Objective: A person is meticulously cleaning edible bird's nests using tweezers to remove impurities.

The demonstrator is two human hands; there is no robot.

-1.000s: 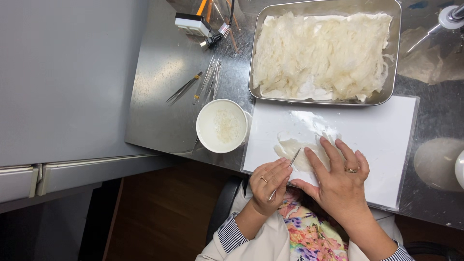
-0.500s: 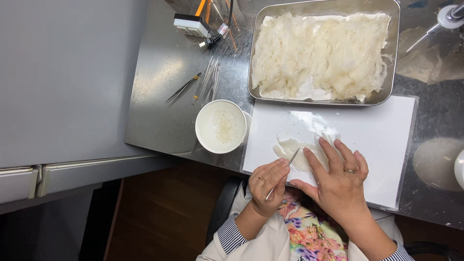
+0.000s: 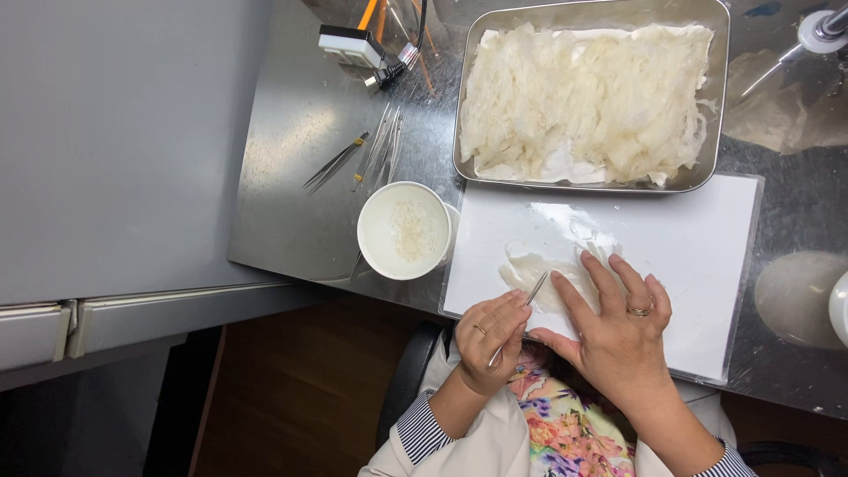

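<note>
Left hand [image 3: 490, 340] has its grip closed on thin tweezers [image 3: 521, 309], tips touching the pale translucent piece [image 3: 539, 269] on the white sheet [image 3: 689, 256]. Right hand [image 3: 618, 331] lies flat, fingers spread, pressing that piece's right side.

Honestly not much moves over this last second. The left hand [image 3: 493, 340] shifts a touch: its tweezers [image 3: 519, 316] are angled a bit differently than a second ago, the tip now sitting right at the near edge of the pale translucent piece [image 3: 541, 268] on the white board [image 3: 698, 265], just beside the right hand's [image 3: 618, 331] index finger. The left fingers look slightly more curled around the tweezers than before. The right hand's spread fingers creep very slightly over the piece, pressing it flat. The whole view also drifts a hair, so everything sits marginally lower in the picture than before.
</note>
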